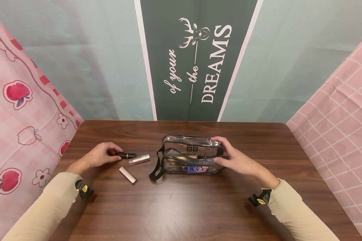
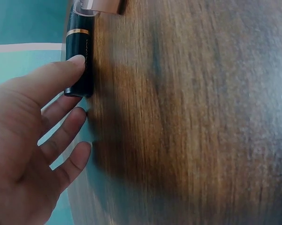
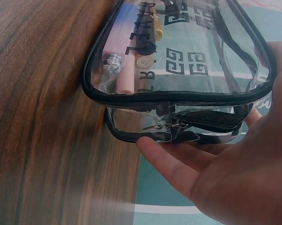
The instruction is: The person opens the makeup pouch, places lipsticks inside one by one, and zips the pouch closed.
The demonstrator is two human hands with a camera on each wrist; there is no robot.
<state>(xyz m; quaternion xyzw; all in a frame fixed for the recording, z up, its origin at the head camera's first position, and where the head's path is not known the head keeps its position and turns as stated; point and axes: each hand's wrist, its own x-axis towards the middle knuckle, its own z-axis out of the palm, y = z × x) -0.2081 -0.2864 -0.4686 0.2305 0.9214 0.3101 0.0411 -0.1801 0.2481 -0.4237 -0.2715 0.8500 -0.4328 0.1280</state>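
In the head view, my left hand (image 1: 103,155) pinches the end of a black lipstick (image 1: 128,155) with a gold band, thumb on its near side. Beside it lies a tube with silver and clear parts (image 1: 139,159); closer to me is a rose-gold lipstick (image 1: 128,175). A clear cosmetic bag (image 1: 176,147) with black trim stands at the middle, its top apparently unzipped. My right hand (image 1: 239,161) grips the bag's right end between thumb and fingers. Through the clear wall in the right wrist view, a pink-and-blue tube (image 3: 119,35) and other cosmetics show inside.
The brown wooden table (image 1: 175,207) ends at a back edge against a green printed curtain (image 1: 117,67). Pink cloths hang at both sides. A black strap (image 1: 157,172) sticks out from the bag's left end.
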